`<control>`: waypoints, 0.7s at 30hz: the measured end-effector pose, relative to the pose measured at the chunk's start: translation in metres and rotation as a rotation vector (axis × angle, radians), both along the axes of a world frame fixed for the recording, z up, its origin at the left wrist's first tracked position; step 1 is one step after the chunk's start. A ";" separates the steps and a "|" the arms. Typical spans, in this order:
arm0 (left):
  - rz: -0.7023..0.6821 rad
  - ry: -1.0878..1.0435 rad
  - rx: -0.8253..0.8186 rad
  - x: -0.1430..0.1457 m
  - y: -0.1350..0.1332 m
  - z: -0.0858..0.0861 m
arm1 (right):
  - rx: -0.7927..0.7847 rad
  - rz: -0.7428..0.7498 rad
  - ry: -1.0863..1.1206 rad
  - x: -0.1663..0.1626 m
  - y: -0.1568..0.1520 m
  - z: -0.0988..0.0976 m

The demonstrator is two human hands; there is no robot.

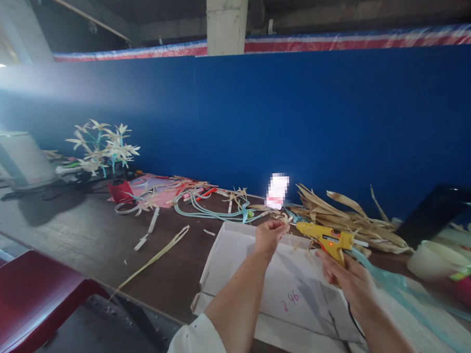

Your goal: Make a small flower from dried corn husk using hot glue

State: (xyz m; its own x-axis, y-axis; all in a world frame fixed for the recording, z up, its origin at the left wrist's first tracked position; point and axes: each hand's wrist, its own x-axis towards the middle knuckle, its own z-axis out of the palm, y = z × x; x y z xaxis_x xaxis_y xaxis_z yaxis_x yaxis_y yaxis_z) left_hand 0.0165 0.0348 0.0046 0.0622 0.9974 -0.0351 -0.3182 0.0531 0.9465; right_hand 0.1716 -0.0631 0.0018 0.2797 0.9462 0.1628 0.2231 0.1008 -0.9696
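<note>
My right hand (347,273) is wrapped round the handle of a yellow glue gun (326,237), which has a small red light on its side. The gun's nozzle points left, close to the fingertips of my left hand (270,237). Those fingers are pinched on a small pale flower (284,218) that looks made of dried husk; part of it is hidden by the fingers. Both hands are above an opened white cardboard box (239,254) with pink handwriting on it.
Dried husks (350,218) lie at the right near a cream bowl (438,258). Pale-blue cords (206,214) lie behind the box. A red pot (120,192) with husk flowers (105,146) and an electric kettle (22,160) stand left. A blue partition (334,115) borders the table (169,273).
</note>
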 end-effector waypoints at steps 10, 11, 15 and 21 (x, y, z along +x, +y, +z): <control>-0.007 -0.019 0.012 0.000 0.001 -0.001 | -0.003 -0.013 0.030 0.001 0.000 -0.001; -0.006 -0.018 0.012 0.000 0.001 -0.001 | -0.002 -0.019 0.029 0.001 0.000 -0.001; -0.009 -0.005 0.011 0.000 0.000 0.000 | 0.018 -0.014 0.024 0.001 0.001 -0.001; -0.011 -0.011 0.011 0.001 0.001 -0.003 | 0.001 -0.011 -0.071 0.000 0.001 0.001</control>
State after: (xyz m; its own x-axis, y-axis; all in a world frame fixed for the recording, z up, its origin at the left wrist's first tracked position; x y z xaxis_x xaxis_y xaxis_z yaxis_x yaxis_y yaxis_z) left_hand 0.0176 0.0360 0.0018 0.0734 0.9970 -0.0233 -0.3280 0.0462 0.9435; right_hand 0.1721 -0.0623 0.0023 0.2774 0.9430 0.1839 0.2923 0.0995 -0.9511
